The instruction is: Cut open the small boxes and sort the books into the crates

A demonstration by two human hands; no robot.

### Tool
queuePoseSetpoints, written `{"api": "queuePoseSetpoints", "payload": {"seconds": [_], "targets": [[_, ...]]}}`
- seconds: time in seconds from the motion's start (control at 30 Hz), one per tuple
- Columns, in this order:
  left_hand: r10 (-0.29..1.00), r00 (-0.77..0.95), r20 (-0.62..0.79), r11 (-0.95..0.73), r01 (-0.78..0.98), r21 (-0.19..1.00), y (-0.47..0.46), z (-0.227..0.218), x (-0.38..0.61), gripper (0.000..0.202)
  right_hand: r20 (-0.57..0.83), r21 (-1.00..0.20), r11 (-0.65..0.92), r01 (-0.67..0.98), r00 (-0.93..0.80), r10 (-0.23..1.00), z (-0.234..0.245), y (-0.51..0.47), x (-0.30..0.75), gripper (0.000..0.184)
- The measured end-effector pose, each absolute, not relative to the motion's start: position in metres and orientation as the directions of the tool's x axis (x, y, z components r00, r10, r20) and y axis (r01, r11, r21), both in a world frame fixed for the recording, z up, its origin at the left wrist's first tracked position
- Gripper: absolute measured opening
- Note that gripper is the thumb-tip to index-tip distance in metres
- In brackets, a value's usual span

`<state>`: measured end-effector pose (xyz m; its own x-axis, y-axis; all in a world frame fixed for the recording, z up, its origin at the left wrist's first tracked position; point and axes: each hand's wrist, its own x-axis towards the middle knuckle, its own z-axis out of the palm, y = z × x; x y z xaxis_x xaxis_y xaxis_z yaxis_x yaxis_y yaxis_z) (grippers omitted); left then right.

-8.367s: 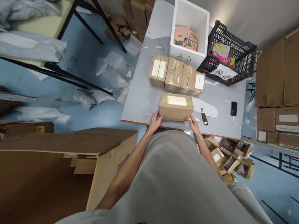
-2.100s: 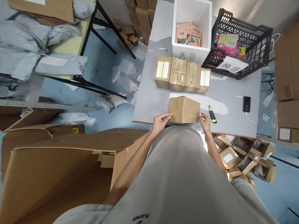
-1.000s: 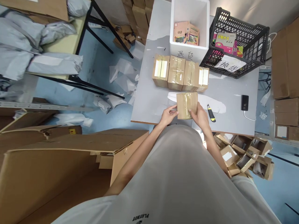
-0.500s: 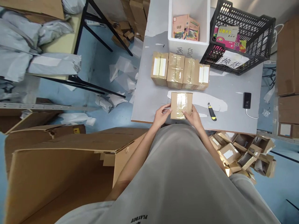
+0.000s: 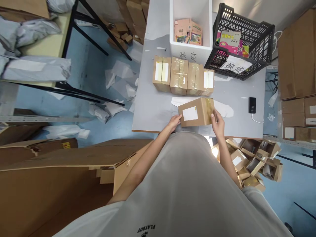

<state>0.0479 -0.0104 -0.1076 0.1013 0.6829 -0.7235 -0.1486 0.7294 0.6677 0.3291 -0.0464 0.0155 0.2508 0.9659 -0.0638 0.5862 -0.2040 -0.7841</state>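
A brown, oblong cardboard box (image 5: 202,112) is showing a plain white label and glossy tape at its right end; the left hand (image 5: 174,122) and the right hand (image 5: 218,124) are gripping its opposite ends near the front edge of the grey, flat worktop (image 5: 150,115). Behind it, four brown taped cartons (image 5: 179,79) are standing in a row before a white, deep bin (image 5: 175,52) and a black, latticed plastic crate (image 5: 243,74). White scraps (image 5: 122,72) are littering the blue floor (image 5: 80,98).
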Motion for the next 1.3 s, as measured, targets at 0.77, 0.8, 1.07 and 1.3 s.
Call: {"api": "queuePoseSetpoints", "payload": {"seconds": [0.77,0.8,1.07,1.3], "targets": [[0.834,-0.333,-0.440,0.511,0.168,0.843,-0.032,-0.086,-0.062,0.048,-0.536,-0.831,-0.480,0.280,-0.177,0.825,-0.066,-0.041,0.265,0.071],[0.833,-0.340,-0.437,0.513,0.174,0.841,-0.032,-0.083,-0.059,0.046,-0.555,-0.822,-0.507,0.261,-0.166,0.815,-0.066,-0.042,0.269,0.070],[0.933,-0.190,-0.307,0.347,0.237,0.907,-0.029,-0.051,-0.043,0.039,-0.688,-0.723,-0.691,0.015,-0.111,0.717,-0.061,-0.061,0.311,0.059],[0.851,-0.058,-0.522,0.525,0.034,0.851,-0.023,-0.036,-0.010,0.118,-0.634,-0.699,-0.693,0.177,0.294,0.715,-0.049,-0.062,0.332,0.067]]}}
